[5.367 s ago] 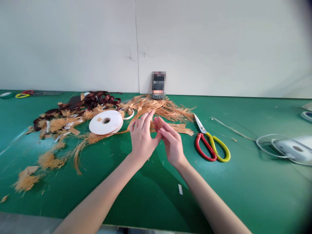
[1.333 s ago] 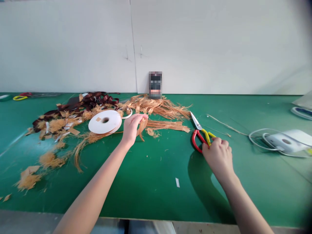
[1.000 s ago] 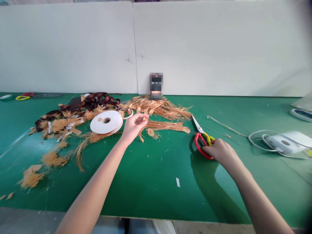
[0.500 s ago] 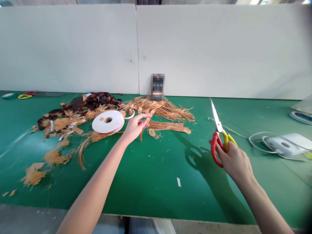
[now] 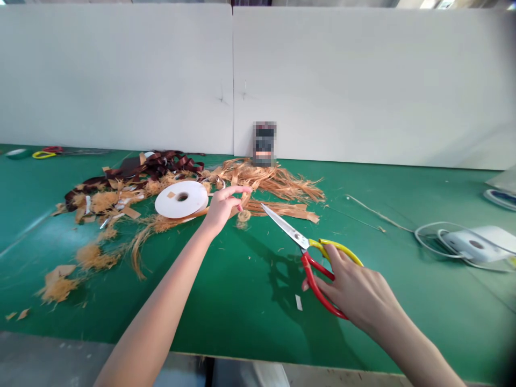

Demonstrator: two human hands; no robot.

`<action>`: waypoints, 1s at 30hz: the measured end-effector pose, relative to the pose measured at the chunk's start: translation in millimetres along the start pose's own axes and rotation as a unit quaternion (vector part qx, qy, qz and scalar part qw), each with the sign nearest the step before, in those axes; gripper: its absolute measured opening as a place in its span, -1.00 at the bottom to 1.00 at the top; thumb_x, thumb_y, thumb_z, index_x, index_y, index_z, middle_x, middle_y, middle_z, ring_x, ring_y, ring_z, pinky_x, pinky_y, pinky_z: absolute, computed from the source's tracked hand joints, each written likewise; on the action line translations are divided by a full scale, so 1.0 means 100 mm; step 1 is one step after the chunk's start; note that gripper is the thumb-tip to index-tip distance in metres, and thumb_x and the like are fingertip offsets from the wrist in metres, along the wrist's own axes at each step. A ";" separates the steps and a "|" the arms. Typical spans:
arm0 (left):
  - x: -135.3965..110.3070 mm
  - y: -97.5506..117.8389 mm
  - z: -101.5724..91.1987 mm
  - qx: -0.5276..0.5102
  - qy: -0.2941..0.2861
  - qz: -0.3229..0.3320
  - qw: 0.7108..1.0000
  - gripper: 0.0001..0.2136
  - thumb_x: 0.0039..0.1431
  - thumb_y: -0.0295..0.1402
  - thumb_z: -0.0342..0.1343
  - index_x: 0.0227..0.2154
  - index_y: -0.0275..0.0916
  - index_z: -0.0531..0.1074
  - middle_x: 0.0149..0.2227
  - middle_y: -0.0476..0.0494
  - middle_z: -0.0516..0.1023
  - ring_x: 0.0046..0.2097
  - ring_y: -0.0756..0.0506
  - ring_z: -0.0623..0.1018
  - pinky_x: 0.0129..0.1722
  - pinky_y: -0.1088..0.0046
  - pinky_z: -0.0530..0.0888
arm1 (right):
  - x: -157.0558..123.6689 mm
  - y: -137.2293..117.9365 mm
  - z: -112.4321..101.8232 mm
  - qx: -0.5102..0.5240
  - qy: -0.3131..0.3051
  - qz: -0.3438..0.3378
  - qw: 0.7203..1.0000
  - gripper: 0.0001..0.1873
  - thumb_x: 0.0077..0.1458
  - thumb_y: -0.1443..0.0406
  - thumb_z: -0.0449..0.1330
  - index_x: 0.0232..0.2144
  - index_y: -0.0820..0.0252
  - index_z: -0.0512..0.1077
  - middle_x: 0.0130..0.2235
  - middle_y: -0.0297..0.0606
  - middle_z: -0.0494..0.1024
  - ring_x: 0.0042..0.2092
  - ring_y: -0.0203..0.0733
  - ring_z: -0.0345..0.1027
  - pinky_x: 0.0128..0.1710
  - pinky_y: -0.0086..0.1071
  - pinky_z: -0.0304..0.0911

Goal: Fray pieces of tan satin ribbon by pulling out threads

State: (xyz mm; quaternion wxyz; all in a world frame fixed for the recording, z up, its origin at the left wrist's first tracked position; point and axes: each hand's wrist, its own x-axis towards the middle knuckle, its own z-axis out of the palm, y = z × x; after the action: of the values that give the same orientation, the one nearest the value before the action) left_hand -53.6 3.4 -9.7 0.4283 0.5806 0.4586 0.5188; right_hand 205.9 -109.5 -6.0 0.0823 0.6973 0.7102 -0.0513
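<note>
My right hand grips scissors with one red and one yellow handle. Their blades are together and point up and left, the tip close to a bundle of tan strips. Between the thumb and fingers of my left hand is a tan ribbon, partly hidden by the fingers. A small curled tan piece is just below those fingertips. Left of this hand lies a white spool with a dark centre hole.
Behind are frayed tan fibres and dark brown ribbon. Tan scraps litter the left of the green table. At right sits a white device with a cable. A second pair of scissors lies far left.
My right hand has brought the scissors leftward and slightly down, turning the blades from nearly upright toward my left hand. My left hand stays almost in place, still pinching the ribbon.
</note>
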 end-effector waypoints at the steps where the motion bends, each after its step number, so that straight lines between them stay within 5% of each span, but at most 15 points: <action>1: 0.00 -0.01 0.00 -0.003 -0.002 0.001 1.000 -0.67 -0.15 -0.50 -0.02 -0.32 -0.24 0.57 -0.09 -0.11 0.57 -0.55 0.04 0.39 -0.34 0.39 0.43 | 0.01 -0.04 0.01 -0.002 -0.002 -0.004 1.000 -0.27 -0.01 -0.21 0.00 0.04 0.16 0.18 -0.14 -0.09 0.56 -0.24 0.18 0.48 -0.46 -0.22 0.16; 9: 0.00 -0.01 -0.01 -0.038 -0.010 -0.017 0.999 -0.66 -0.19 -0.53 -0.02 -0.37 -0.26 0.59 -0.14 -0.10 0.59 -0.54 0.06 0.35 -0.47 0.48 0.34 | 0.05 -0.29 -0.08 0.000 0.015 -0.040 0.999 -0.37 0.05 -0.11 0.03 -0.02 0.23 0.26 -0.12 -0.07 0.55 -0.26 0.09 0.50 -0.46 -0.23 0.23; 20: 0.03 0.02 -0.11 -0.222 -0.032 -0.123 0.967 -0.65 -0.26 -0.54 0.02 -0.34 -0.36 0.57 -0.19 -0.25 0.59 -0.64 0.17 0.16 -0.68 0.58 0.07 | 0.07 -0.37 -0.12 0.022 0.001 -0.061 0.998 -0.22 0.01 -0.19 0.02 0.06 0.26 0.21 -0.14 -0.08 0.56 -0.22 0.14 0.50 -0.40 -0.18 0.28; 30: 0.02 -0.02 -0.11 -0.223 -0.042 -0.130 0.965 -0.64 -0.26 -0.55 0.02 -0.33 -0.37 0.57 -0.21 -0.24 0.60 -0.66 0.19 0.13 -0.70 0.58 0.07 | 0.06 -0.42 -0.17 0.059 -0.018 -0.051 0.997 -0.28 0.02 -0.19 0.03 0.01 0.23 0.24 -0.20 -0.13 0.57 -0.25 0.15 0.49 -0.42 -0.20 0.22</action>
State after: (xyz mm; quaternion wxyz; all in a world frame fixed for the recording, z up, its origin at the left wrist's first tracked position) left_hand -65.1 6.1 -10.2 0.6295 0.4275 0.3844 0.5227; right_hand 163.0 -100.9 7.4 0.0511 0.6628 0.7389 -0.1100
